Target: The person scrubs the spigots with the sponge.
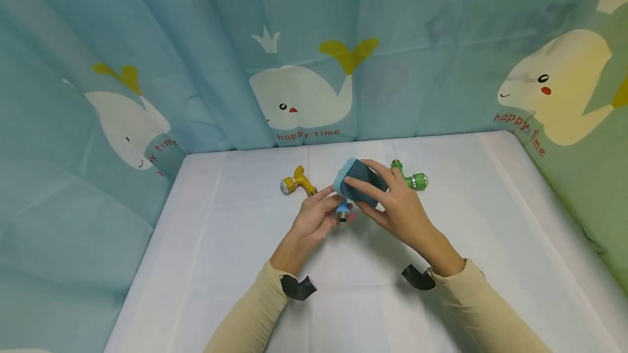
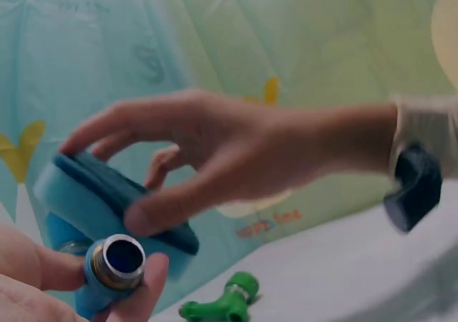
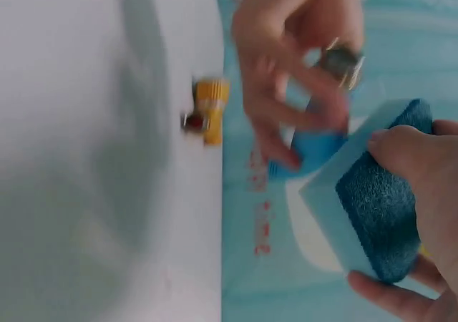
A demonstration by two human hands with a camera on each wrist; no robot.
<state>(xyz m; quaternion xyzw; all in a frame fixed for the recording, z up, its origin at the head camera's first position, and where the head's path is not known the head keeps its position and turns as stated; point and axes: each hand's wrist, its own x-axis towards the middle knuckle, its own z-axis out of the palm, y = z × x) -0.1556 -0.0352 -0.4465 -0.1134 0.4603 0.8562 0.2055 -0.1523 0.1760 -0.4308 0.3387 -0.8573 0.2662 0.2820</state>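
In the head view my left hand [image 1: 315, 217] grips a blue faucet [image 1: 343, 210] whose threaded metal end faces the camera. My right hand [image 1: 397, 200] holds a sponge [image 1: 363, 181] by its edges, fingers on one side and thumb on the other. The sponge has a light blue foam side and a dark blue scouring side. Its foam side lies against or just over the faucet's body; the left wrist view [image 2: 123, 256] does not settle contact. The right wrist view shows the scouring pad [image 3: 383, 200] under my thumb.
A yellow faucet [image 1: 298, 180] lies left of my hands on the white table [image 1: 221, 266]. To the right, partly behind my right hand, lies a green faucet [image 1: 414, 180]. A whale-print curtain [image 1: 304, 26] hangs behind the table.
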